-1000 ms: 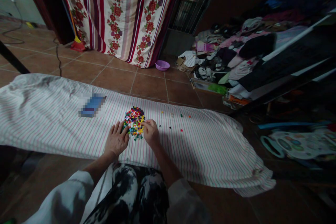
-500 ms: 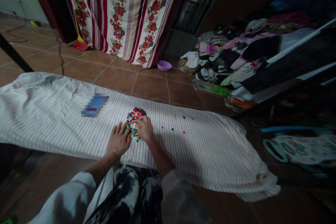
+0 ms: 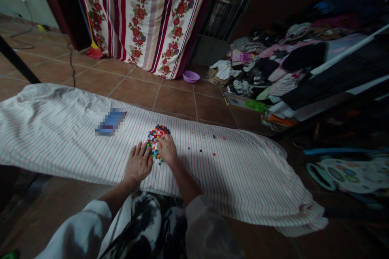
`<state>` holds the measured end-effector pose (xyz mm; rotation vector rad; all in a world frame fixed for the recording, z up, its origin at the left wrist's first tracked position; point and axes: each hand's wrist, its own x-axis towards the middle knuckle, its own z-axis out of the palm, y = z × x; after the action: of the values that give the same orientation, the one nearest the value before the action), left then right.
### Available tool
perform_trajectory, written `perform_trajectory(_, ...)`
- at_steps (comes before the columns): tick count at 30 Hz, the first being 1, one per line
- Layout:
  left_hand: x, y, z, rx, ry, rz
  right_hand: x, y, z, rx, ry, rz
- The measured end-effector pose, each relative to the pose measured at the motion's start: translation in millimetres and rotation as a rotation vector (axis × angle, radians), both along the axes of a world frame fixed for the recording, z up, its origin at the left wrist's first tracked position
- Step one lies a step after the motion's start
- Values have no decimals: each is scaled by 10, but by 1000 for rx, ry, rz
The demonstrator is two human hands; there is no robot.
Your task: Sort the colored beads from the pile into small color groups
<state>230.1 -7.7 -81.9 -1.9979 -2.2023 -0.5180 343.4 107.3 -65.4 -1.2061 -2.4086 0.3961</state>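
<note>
Brown tiled floor [image 3: 176, 97] spans the background, with a red-and-yellow broom [image 3: 95, 51] at the left and a floral curtain [image 3: 139, 12] just right of it; in front, a striped cloth [image 3: 69, 137] covers a long surface, and on its left half lies a blue rectangular object [image 3: 112, 122], pixelated past reading; next comes the left hand [image 3: 139, 166], palm down on the cloth, fingers extended and slightly spread, thumb at the left edge of a heap of small coloured pieces [image 3: 152, 145]; this heap sits near the middle of the cloth, partly hidden by the right hand [image 3: 167, 149], whose fingers are bent over it; whether thumb and forefinger pinch a piece, I cannot tell.

Judging by their look, the pieces are light, stiff plastic, hard to break but apt to skid or scatter; a fingertip pinch on 2 opposite sides, taken at the heap's edge, should suit them; beyond the cloth stands a purple basin [image 3: 191, 76]; farther right, 7 loose pieces [image 3: 214, 136] lie apart in 2 rough rows, 4 far and 3 near; clothes [image 3: 273, 54] are heaped behind, at the right.
</note>
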Motion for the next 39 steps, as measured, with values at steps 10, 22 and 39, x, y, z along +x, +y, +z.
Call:
perform_trajectory(10,-9,12,-90,28,15,12,25,-32,44,-8,-39,87)
perform_trajectory(22,-22,20,-129,38,21,15,-21,-39,77,-16,-128,46)
perform_trajectory(39,-4,17,-85,23,-3,19,-95,0,104,-39,-173,33)
